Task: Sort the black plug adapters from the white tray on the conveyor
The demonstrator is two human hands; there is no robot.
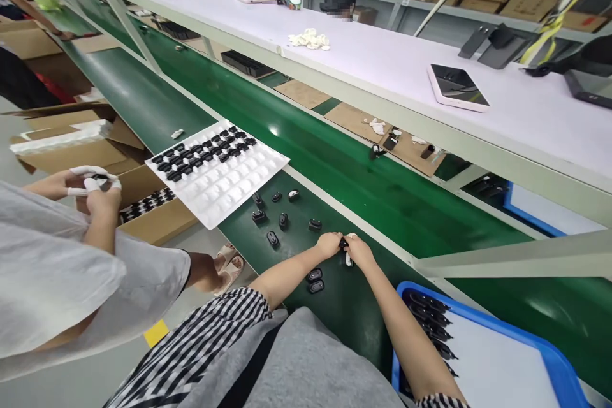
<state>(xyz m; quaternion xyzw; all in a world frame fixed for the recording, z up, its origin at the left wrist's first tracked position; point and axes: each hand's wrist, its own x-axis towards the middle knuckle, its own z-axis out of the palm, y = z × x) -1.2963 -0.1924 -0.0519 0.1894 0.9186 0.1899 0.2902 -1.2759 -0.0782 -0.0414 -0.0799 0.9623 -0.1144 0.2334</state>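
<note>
My left hand and my right hand meet over the green bench, fingers pinched around a small black part. Most of that part is hidden by the fingers. White covers show on fingers of my right hand. Just below my left hand lie two black oval pieces side by side. Farther left, several similar black pieces are scattered on the green surface. Beyond them a white moulded tray carries rows of black parts in its far half.
At right stands a blue-rimmed tray with black parts along its left side. A green conveyor belt runs behind the bench, under a white shelf holding a phone. A co-worker's hands are at left, near cardboard boxes.
</note>
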